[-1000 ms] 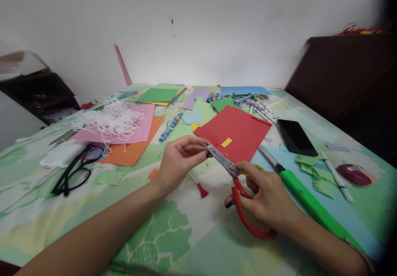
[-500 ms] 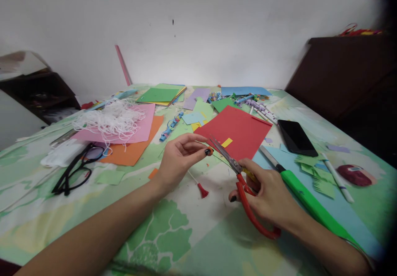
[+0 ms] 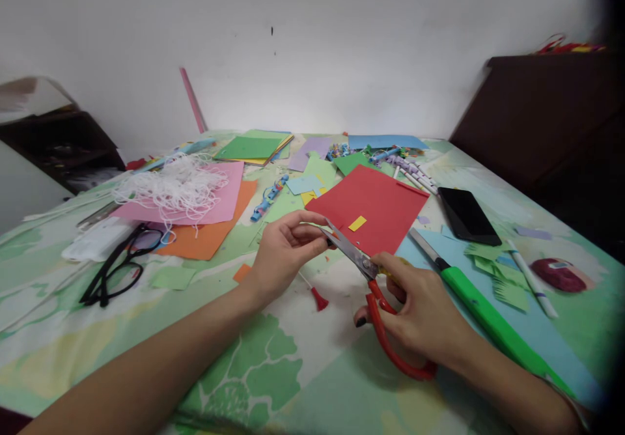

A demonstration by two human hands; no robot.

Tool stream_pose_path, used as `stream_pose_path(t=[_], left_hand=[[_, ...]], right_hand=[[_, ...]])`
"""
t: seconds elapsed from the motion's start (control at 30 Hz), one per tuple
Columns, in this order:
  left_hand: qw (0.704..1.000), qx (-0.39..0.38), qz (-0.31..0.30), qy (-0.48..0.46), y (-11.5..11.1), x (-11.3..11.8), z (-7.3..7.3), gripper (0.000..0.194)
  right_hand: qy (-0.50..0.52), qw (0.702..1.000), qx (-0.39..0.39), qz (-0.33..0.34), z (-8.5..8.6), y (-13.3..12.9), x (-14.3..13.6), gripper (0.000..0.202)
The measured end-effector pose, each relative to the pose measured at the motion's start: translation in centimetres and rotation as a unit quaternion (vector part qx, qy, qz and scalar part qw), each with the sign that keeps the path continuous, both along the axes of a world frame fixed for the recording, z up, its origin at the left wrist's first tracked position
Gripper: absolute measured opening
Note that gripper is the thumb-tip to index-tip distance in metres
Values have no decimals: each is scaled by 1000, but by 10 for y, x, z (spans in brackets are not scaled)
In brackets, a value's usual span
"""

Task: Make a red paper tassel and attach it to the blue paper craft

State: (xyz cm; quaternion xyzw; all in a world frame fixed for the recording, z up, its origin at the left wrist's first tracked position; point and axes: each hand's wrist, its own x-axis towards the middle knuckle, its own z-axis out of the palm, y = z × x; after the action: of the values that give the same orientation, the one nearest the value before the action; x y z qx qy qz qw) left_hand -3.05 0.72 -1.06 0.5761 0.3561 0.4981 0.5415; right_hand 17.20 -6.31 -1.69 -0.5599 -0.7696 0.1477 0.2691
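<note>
My left hand (image 3: pixel 288 249) pinches a small orange piece, likely paper, between thumb and fingers; blades and fingertips now mostly cover it. Orange-red-handled scissors (image 3: pixel 360 260) are gripped in my right hand (image 3: pixel 424 305), blades pointing up and left, their tips right at my left fingertips. Below my left hand, a red tassel (image 3: pixel 319 299) shows on a thin pale cord, whose upper end disappears behind that hand. Just beyond the scissors lies a red paper sheet (image 3: pixel 371 204) with a yellow strip (image 3: pixel 357 223) on it.
To the right are a green-handled cutter (image 3: pixel 493 318), a black phone (image 3: pixel 469 217) and a white pen (image 3: pixel 532 279). White string (image 3: pixel 176 187) heaps on pink paper at left, near black glasses (image 3: pixel 117 269). A blue beaded strip (image 3: pixel 269 198) and stacked coloured paper (image 3: pixel 254 147) lie farther back.
The scissors have shifted slightly left and down, and their blades now reach in at my left fingertips. The orange piece, visible before, is now mostly covered. My left hand barely moves.
</note>
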Motion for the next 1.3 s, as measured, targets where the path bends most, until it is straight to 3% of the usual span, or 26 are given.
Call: stream_pose_path(t=[0.47,0.67,1.3], left_hand=[[1000,-9,-9,-18,0,1,1,23],[999,-15,-42,-27,-1,2,2,32],[999,-2,-32,-26,1,2,0,29]], right_hand=[[19,1000,-14,3,0,1,-1,19],[29,999,-15,3,-2,2,-1,20],[21,1000,-14,9,-2,1,0,18]])
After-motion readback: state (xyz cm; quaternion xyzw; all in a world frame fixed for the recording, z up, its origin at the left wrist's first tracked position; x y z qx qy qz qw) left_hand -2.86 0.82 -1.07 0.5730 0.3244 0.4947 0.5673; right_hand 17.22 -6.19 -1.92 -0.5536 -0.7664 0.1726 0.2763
